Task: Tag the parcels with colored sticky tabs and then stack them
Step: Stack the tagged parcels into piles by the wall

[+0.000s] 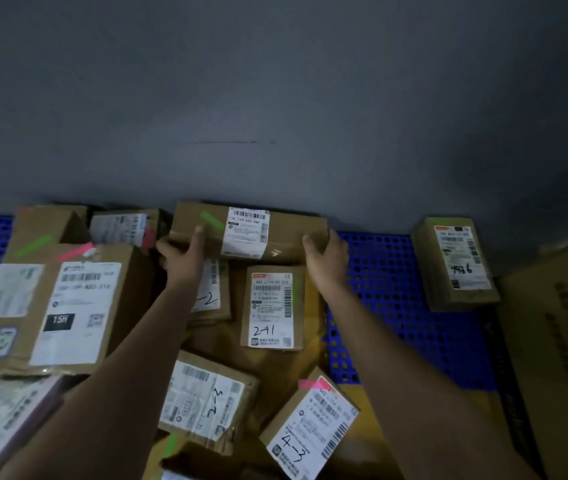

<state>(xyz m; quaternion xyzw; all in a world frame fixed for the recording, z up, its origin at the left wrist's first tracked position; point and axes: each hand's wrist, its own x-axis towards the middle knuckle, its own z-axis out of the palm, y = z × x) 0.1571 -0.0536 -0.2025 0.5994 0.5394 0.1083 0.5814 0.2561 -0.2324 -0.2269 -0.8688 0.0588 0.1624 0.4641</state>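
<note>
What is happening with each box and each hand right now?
Long parcel: held at both ends, green tab on top.
Left hand: grips its left end.
Right hand: grips its right end.
Parcel marked 241: lying flat, green tab on its label.
Parcel marked 4-3: lying tilted, pink tab.
Big 15H parcel: lying flat, pink tab.
Parcel marked 7936: lying alone on the blue pallet.

matt brown cardboard is gripped at both ends of the long parcel point(248, 233), a glossy white paper label between the grips. below the grips, perforated blue plastic pallet point(397, 289) is seen, smooth.
</note>
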